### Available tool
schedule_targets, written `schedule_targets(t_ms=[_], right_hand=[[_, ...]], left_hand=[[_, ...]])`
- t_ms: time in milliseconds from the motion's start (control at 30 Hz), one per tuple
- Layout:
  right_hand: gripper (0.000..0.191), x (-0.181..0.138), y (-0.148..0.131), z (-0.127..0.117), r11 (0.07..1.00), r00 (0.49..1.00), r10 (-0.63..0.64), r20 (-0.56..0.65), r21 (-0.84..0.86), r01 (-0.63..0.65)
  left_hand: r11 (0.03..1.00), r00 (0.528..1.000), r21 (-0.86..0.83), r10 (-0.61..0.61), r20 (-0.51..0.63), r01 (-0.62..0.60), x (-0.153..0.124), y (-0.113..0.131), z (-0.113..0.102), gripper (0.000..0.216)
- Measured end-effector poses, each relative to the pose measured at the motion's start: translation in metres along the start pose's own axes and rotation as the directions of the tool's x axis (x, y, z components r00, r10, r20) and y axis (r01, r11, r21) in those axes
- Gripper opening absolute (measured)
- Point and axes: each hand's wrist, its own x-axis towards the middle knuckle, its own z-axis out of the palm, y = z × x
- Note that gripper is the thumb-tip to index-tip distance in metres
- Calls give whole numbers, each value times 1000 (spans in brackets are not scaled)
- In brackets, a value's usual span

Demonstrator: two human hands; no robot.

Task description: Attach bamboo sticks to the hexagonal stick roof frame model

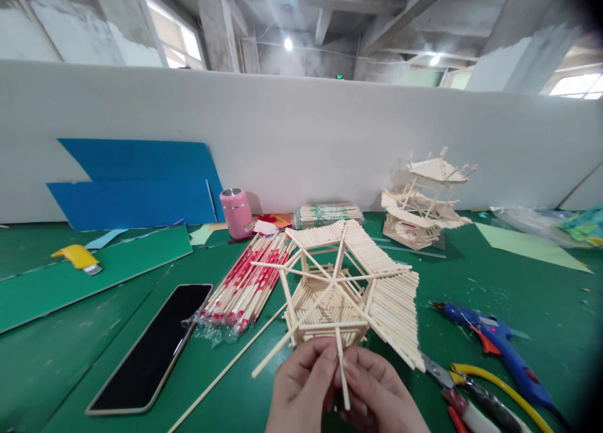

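Both hands are sitting at 6 o'clock, right at the bottom edge. The left hand (304,389) and right hand (377,395) are pressing together, fingers (325,361) pinching a short wooden stick (343,370) that is standing nearly upright between them. Just past the fingertips, touching that stick at 12 o'clock, the stick roof frame (348,288) is resting on the green table (518,276). A phone (153,348) is lying at 9 o'clock, a blue glue gun (494,345) at 3 o'clock, and a finished stick pavilion (424,200) is standing farther back around 1 o'clock.
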Motion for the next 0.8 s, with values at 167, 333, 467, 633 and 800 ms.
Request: schedule_targets(t_ms=[167,333,467,633,800], right_hand=[[29,-1,0,1,1000,1000,13,-15,-7,-13],[29,0,-1,2,1000,1000,17,-9,-19,-17],[29,0,-2,3,999,1000,22,-21,-31,-22],[29,0,-2,4,1000,1000,20,7,-20,-20],[31,0,-2,5,1000,1000,23,-19,-12,-23]], left_hand=[[1000,999,20,-13,40,12,3,0,-2,24],[1000,996,-1,-18,88,18,5,-2,-3,23],[1000,994,-16,-23,109,25,5,-4,-5,20],[999,992,-23,-25,123,28,6,-3,-5,18],[1000,992,-27,-8,126,11,7,0,-3,20]])
